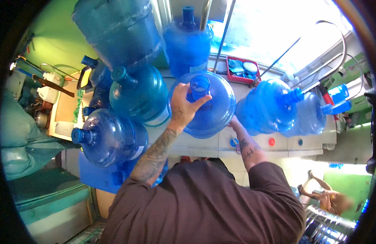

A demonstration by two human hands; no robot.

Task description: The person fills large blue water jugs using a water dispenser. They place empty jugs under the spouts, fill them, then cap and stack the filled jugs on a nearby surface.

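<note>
A large translucent blue water jug [220,100] stands before me, seen from above with its neck towards me. My left hand [185,102] is wrapped around the neck, thumb across the near side. The mouth looks uncapped. At the lower right of the jug, my right hand [233,122] touches its side; the fingers are hidden behind the plastic. To the left is a teal jug [136,94], and a capped blue jug [114,140] lies nearer. Another blue jug [267,106] is close by on the right.
Behind stand a tall jug [188,45] and a big upper jug [118,30]. A red basket [241,77] holds caps. Loose caps, one red [271,141], are on the counter front [255,146]. A metal tube [343,42] curves at right. A person [328,195] sits lower right.
</note>
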